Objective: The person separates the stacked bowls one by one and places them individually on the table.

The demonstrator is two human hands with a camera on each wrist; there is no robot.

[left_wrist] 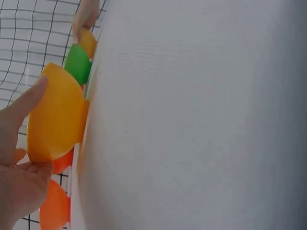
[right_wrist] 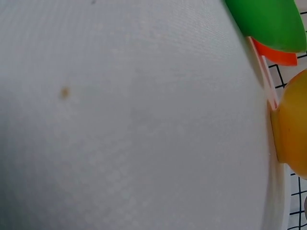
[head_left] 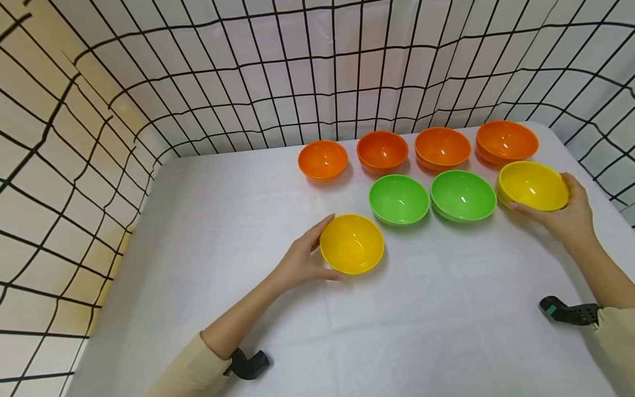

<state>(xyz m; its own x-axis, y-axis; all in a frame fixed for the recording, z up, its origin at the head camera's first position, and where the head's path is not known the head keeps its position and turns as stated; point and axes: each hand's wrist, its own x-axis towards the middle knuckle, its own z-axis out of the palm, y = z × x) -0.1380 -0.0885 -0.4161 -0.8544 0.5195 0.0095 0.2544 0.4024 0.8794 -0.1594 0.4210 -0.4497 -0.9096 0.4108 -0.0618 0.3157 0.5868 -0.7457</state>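
Observation:
My left hand (head_left: 301,260) grips a yellow bowl (head_left: 352,244) at its left side, thumb at the near rim and fingers at the far rim. In the left wrist view this yellow bowl (left_wrist: 57,115) sits with its foot at the tabletop. At the right, my right hand (head_left: 572,215) holds a second yellow bowl (head_left: 533,186) between thumb and fingers. Two green bowls (head_left: 399,199) (head_left: 463,196) stand side by side between the yellow ones, the right one close against the right yellow bowl. All the bowls in the head view face upward.
Several orange bowls (head_left: 381,151) form a row along the back of the white table (head_left: 223,220). A black wire grid (head_left: 317,71) rises behind the table and at both sides. Black wrist devices (head_left: 248,364) (head_left: 569,311) are strapped at both sleeves.

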